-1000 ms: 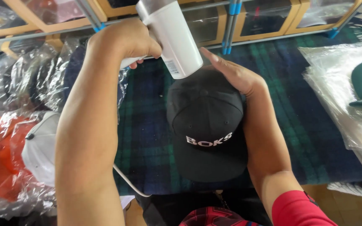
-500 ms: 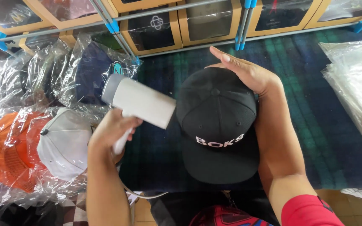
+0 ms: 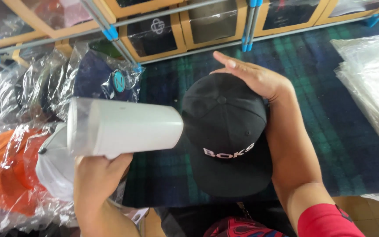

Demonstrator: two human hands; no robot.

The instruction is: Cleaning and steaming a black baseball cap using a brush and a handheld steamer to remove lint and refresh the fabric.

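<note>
We blow air on the cap's left side, steadying its crown.

Our left hand [image 3: 99, 177] is clamped on the white cylindrical plastic dryer [image 3: 126, 127], nozzle at 9 o'clock of the black fabric cap [image 3: 224, 131] on the dark plaid cloth [image 3: 325, 114]; our right hand [image 3: 253, 77] rests flat at 1 o'clock. Next, we judge, the nozzle must follow the crown closely without touching.

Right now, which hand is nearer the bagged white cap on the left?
Left. The left hand grips the white cylindrical dryer just beside the bagged white cap. The right hand rests on the black cap, farther away.
</note>
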